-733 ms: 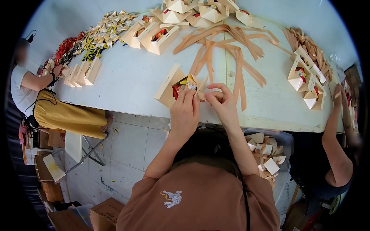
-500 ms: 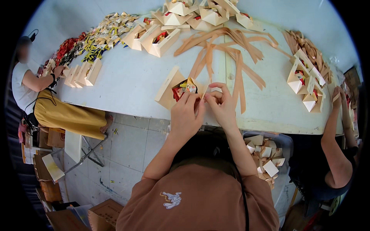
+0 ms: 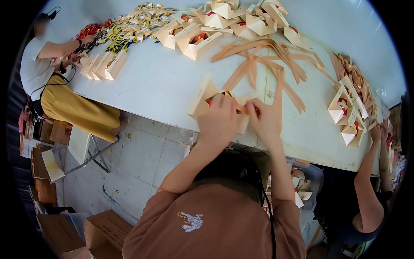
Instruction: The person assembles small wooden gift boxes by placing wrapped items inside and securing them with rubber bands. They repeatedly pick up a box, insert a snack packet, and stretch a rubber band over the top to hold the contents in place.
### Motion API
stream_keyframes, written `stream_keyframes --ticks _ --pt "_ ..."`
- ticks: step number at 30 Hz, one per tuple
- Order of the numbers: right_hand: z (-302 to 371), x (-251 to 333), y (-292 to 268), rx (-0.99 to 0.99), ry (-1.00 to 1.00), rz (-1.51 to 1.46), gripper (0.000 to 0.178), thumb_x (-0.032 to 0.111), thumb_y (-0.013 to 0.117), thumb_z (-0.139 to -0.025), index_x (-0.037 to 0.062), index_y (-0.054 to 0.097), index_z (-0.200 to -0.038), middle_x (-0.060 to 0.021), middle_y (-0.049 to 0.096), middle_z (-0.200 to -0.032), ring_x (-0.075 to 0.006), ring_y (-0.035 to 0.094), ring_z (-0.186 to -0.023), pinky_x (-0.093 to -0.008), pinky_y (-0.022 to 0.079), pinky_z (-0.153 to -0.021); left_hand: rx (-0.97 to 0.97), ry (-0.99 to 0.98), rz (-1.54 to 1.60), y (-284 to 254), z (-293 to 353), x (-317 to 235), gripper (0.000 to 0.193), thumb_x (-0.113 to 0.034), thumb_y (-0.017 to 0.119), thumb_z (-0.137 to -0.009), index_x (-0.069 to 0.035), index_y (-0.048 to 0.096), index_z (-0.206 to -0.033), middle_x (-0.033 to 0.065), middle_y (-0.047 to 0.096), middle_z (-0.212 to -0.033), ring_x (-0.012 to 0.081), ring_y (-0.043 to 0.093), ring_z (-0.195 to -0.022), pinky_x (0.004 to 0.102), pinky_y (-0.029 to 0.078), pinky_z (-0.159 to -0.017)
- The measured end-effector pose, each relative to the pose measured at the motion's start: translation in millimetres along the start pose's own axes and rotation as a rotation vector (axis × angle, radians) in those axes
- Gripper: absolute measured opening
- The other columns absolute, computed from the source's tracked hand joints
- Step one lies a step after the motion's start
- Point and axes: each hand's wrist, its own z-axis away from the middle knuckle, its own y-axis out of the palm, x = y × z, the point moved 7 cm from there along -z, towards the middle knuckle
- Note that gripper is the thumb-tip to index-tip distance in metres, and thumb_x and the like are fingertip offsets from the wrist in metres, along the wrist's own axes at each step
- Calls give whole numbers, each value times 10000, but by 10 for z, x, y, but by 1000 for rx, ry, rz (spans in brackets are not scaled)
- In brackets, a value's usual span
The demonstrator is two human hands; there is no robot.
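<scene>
A cream cardboard box [image 3: 199, 100] with slanted flaps stands open at the table's near edge, in front of me. My left hand [image 3: 219, 118] is curled over its opening, fingertips dipping inside and hiding most of the contents; a bit of red and gold wrapper shows. At the box's right side my right hand [image 3: 264, 123] is closed, thumb and fingers pinching a tan ribbon [image 3: 242, 109]. A short stretch of that ribbon spans the gap between my hands. My left thumb is hidden, and what its fingertips touch inside cannot be seen.
Loose tan ribbons [image 3: 276, 64] lie beyond the box. Filled boxes [image 3: 241, 19] are piled at the back, others [image 3: 347, 112] at the right. Small wrapped packets [image 3: 142, 21] heap up far left. One person works at the left, another at the right. A plastic bin [image 3: 317, 177] holds folded boxes.
My view has shifted. My left hand has gone from the box's right edge to over its opening; the right has moved slightly away, with ribbon now between them. The person at left has stretched an arm out.
</scene>
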Motion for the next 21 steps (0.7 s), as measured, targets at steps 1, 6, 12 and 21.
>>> stream_keyframes --ticks 1,6,12,21 --pt "-42 -84 -49 -25 -32 3 228 183 587 -983 -13 697 -941 -162 648 -674 -272 609 -575 -360 450 -555 -123 4 22 -149 -62 96 111 -116 640 -903 -26 658 -840 98 627 -779 279 604 -613 368 478 -552" --pt "-283 -50 -347 29 -266 280 222 185 555 -1004 47 708 -1085 -117 636 -658 -262 594 -668 -368 446 -877 -235 -326 388 -467 -271 982 177 -150 640 -978 8 659 -899 30 623 -720 92 394 -487 281 325 -466" --pt "-572 -393 -622 49 -159 498 312 259 488 -1039 71 665 -1214 -104 648 -688 -280 615 -765 -427 389 -988 -232 -562 782 -451 -152 1281 274 -212 604 -1023 10 663 -874 -33 578 -685 11 354 -518 227 268 -468" --pt "-454 843 -258 -118 -484 77 258 190 536 -1020 27 622 -1200 -81 647 -1005 -264 602 -948 -387 447 -889 -40 -331 918 -180 -247 760 149 -122 647 -977 14 695 -941 19 679 -818 43 505 -603 209 400 -535"
